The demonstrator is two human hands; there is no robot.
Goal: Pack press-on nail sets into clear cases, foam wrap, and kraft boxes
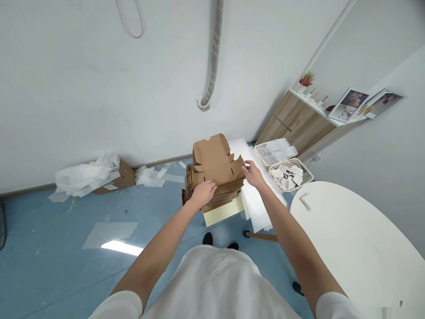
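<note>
While both bare hands meet a stack of flattened brown cardboard boxes (228,191) straight ahead of the body, the topmost box (214,155) lies open between and just beyond them. Its long axis points away from the person, leaning a little to the left at the far end, so its far panel is out ahead of both hands and its near edge falls between them. The left hand (204,193) is on the near left part, fingers bent and close together over the front edge; whether they grip the card or only rest on it cannot be told. The right hand (253,173) is a little farther forward, at the outer end of a side flap (238,166) that appears tilted upward; its thumb and fingers are slightly parted there, and whether they pinch the card is unclear. Neither hand is clearly nearer to the box as a whole: the left is nearer the front edge, the right nearer the flap. Below the hands, a pale yellow board (224,212) shows under the stack. White sheets (259,208) lie beneath the right forearm, and a round white table (348,248) stands to that forearm's right.
</note>
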